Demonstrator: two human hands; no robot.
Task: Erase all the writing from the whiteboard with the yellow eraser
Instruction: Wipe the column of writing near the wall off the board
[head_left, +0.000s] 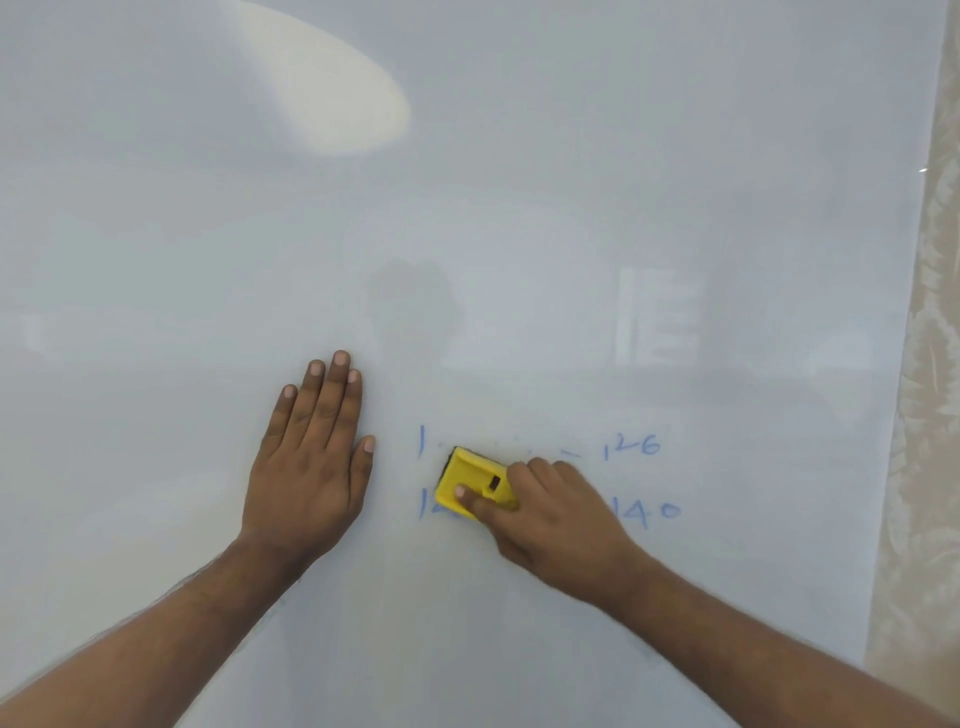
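Observation:
A large whiteboard (467, 234) fills the view. My right hand (556, 514) grips the yellow eraser (470, 480) and presses it flat on the board in the middle of the blue writing. Two rows of blue digits show. In the upper row a "1" (422, 440) stands left of the eraser and "126" (631, 446) to its right, with a faint smeared gap between. In the lower row "140" (647, 512) lies right of my hand, and a partly covered "14" (428, 506) lies left. My left hand (311, 462) lies flat on the board with fingers apart, left of the writing.
The whiteboard's right edge runs down near a beige patterned curtain (924, 415). A bright light reflection (332, 98) sits on the upper board. Faint room reflections show across the board's middle.

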